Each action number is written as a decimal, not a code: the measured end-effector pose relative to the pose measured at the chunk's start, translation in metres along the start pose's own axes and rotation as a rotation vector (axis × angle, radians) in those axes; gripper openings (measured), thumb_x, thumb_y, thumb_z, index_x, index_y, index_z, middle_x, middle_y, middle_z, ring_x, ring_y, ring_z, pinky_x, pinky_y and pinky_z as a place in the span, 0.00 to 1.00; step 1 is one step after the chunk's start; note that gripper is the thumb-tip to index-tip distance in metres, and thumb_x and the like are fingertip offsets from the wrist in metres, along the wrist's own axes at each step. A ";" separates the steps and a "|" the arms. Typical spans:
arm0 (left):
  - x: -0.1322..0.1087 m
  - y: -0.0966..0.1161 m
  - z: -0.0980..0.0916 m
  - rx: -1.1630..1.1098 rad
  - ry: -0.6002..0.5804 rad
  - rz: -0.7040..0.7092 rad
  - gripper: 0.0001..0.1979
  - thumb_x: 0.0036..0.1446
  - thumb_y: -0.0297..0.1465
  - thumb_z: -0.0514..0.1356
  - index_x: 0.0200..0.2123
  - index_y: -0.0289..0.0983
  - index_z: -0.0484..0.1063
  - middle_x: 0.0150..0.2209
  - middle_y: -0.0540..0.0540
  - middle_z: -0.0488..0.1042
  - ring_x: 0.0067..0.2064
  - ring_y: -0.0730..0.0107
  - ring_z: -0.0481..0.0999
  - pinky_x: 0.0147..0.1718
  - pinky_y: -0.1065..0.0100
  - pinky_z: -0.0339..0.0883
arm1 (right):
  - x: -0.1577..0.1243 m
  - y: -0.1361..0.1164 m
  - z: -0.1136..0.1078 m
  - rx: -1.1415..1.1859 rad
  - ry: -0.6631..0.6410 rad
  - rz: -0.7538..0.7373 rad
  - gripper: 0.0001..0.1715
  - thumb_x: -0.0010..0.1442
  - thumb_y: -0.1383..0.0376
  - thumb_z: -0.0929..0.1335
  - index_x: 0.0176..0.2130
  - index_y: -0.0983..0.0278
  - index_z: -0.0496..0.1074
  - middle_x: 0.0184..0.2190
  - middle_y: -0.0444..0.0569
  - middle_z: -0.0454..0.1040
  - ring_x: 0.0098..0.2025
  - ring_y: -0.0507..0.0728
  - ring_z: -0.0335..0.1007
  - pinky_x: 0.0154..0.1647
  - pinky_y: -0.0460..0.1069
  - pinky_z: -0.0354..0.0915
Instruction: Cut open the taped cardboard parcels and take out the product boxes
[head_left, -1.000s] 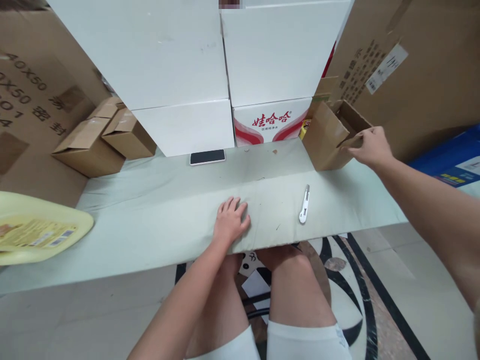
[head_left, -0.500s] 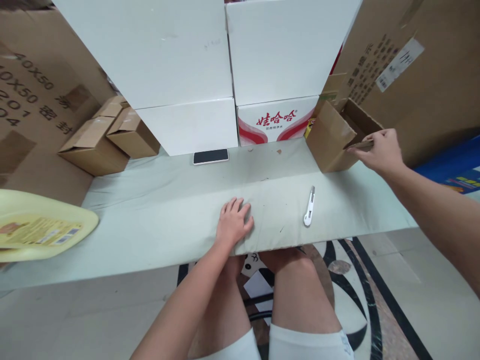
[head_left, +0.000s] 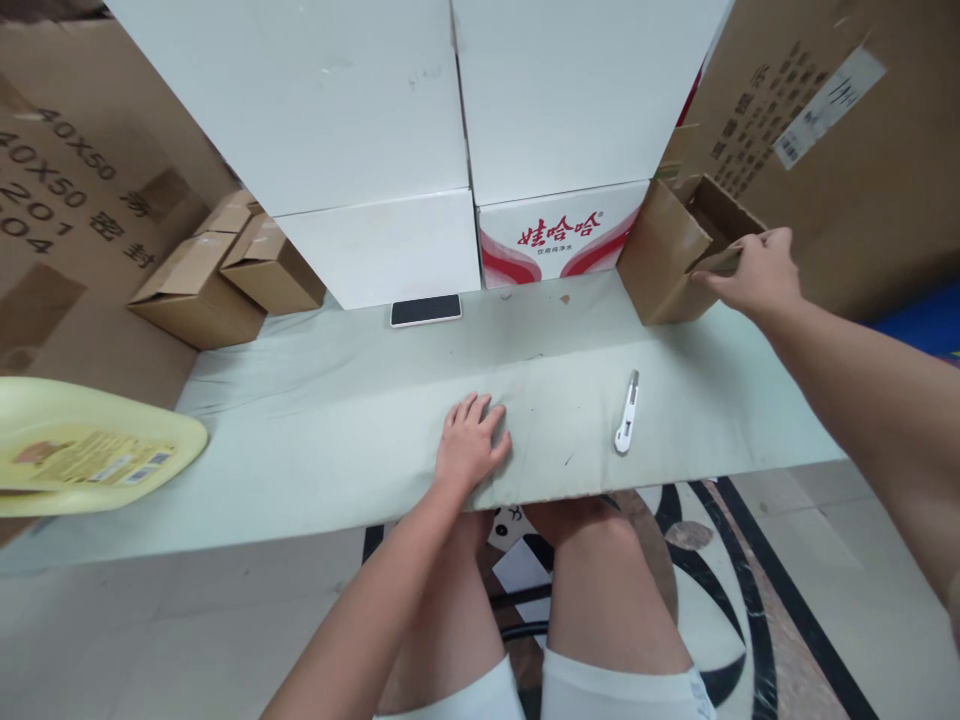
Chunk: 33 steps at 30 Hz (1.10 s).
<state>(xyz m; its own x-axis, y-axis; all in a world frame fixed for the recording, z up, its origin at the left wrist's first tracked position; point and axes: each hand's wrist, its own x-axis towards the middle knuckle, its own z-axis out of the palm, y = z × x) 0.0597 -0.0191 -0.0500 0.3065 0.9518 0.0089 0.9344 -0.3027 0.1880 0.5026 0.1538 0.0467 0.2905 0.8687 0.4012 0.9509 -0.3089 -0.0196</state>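
With the right hand (head_left: 761,272), pinches a flap (head_left: 721,261) of the open box (head_left: 661,258) right of the lettered carton (head_left: 562,240). Rests the left hand (head_left: 470,443) loosely open on the tabletop (head_left: 337,410), front-left of the carton. Has a knife (head_left: 628,413) before the carton.

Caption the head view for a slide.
Right hand grips an open cardboard box; left hand rests on the table.

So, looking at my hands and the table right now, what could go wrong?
The white cutter lies loose near the table's front edge, between your hands, so a sweep of either might knock it off or nick you. Your right hand pinches a flap of the open cardboard box; a hard tug could tear it or tip the box.
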 end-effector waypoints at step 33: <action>-0.001 -0.024 0.001 -0.493 0.152 -0.050 0.16 0.68 0.32 0.54 0.54 0.39 0.76 0.59 0.43 0.75 0.61 0.64 0.74 0.62 0.63 0.69 | -0.310 -0.198 0.016 0.403 -0.091 -0.776 0.21 0.70 0.59 0.61 0.51 0.69 0.73 0.53 0.64 0.73 0.54 0.67 0.71 0.56 0.61 0.70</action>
<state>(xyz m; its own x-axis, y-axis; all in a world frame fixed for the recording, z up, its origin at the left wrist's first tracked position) 0.0371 -0.0125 -0.0557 0.1991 0.9721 0.1238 0.7397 -0.2320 0.6317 0.2264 -0.0480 -0.0881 -0.4622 0.8098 0.3614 0.8440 0.5267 -0.1008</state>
